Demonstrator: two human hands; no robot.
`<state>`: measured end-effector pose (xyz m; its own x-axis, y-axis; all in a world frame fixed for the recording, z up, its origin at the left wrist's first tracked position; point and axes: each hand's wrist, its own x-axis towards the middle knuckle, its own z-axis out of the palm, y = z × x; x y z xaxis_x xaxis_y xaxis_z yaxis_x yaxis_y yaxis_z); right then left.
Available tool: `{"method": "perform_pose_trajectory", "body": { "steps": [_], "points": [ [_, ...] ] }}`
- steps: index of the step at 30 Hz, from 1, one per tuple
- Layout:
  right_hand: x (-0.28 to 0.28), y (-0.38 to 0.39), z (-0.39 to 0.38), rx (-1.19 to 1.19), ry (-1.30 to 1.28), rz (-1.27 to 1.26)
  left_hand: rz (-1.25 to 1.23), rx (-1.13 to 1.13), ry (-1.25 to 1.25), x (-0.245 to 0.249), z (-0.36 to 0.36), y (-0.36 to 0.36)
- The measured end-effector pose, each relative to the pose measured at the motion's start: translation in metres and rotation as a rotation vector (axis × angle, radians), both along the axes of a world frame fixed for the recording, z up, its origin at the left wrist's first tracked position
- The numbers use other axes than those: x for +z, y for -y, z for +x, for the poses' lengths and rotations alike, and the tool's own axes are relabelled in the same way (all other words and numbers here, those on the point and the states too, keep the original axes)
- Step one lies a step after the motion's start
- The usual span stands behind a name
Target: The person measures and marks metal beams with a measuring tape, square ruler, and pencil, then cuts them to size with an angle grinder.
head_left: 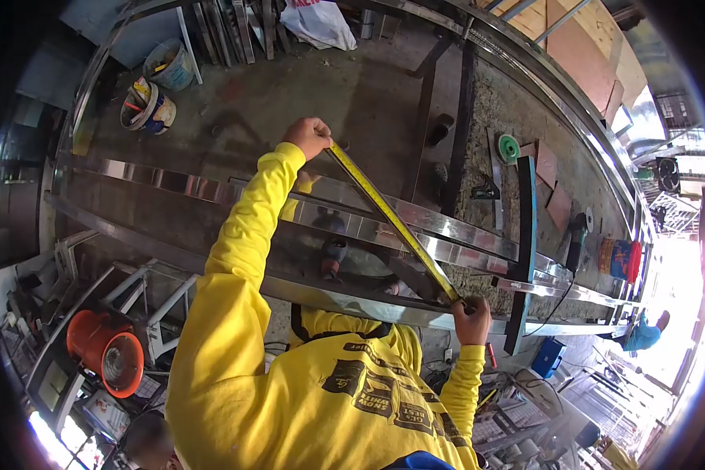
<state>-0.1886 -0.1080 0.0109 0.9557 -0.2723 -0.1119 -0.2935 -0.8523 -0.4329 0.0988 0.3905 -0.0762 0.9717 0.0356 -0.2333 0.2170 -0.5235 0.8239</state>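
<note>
A yellow tape measure (392, 219) stretches slantwise between my two hands, above shiny metal bars. My left hand (309, 137), at the far end, is closed with its fingers pinching the blade. Closer to my body, my right hand (471, 319) grips the other end beside the long metal edge; a small dark part shows at its fingers, and the palm side is hidden. Under the tape run long polished metal bars (439, 249). A dark flat bar (522, 258) lies across them, to the right of my right hand.
A green disc (508, 149) and an angle grinder (578, 241) lie on the right. Buckets (168, 66) stand at upper left. An orange drum-shaped fan (106, 352) sits at lower left. A blue box (548, 357) and a person in teal (642, 333) are at right.
</note>
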Motion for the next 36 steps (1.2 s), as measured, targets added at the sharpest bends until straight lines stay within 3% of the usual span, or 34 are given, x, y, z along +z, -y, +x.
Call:
{"method": "perform_pose_trajectory", "body": {
  "steps": [6,9,12,14,17,20,25,27,31,36],
  "points": [
    [-0.007,-0.022,0.006,0.014,0.074,-0.030,0.369,0.064,0.266,0.009,-0.020,0.010],
    [-0.025,-0.010,0.000,-0.006,0.054,0.002,0.592,0.033,0.493,0.073,-0.054,0.071],
    [-0.025,-0.013,-0.001,-0.030,0.089,-0.032,0.374,-0.488,0.559,0.107,-0.105,0.177],
    [-0.015,-0.015,0.003,-0.058,-0.016,0.014,0.353,-0.839,0.611,0.085,-0.139,0.237],
    [-0.012,-0.017,0.001,-0.065,-0.005,0.034,0.531,-1.035,0.664,0.051,-0.164,0.296],
    [-0.012,-0.013,-0.003,-0.032,0.029,0.089,0.478,-1.105,0.649,0.031,-0.165,0.315],
    [0.002,0.029,-0.024,-0.182,-0.029,0.244,0.495,-1.178,0.515,0.054,-0.158,0.315],
    [0.000,0.072,-0.048,-0.272,-0.109,0.255,0.517,-1.183,0.460,0.060,-0.158,0.316],
    [-0.005,0.134,-0.091,-0.319,-0.018,0.157,0.503,-1.147,0.434,0.065,-0.161,0.318],
    [-0.005,0.141,-0.092,-0.247,-0.005,0.168,0.527,-1.125,0.404,0.066,-0.164,0.320]
  ]
}}
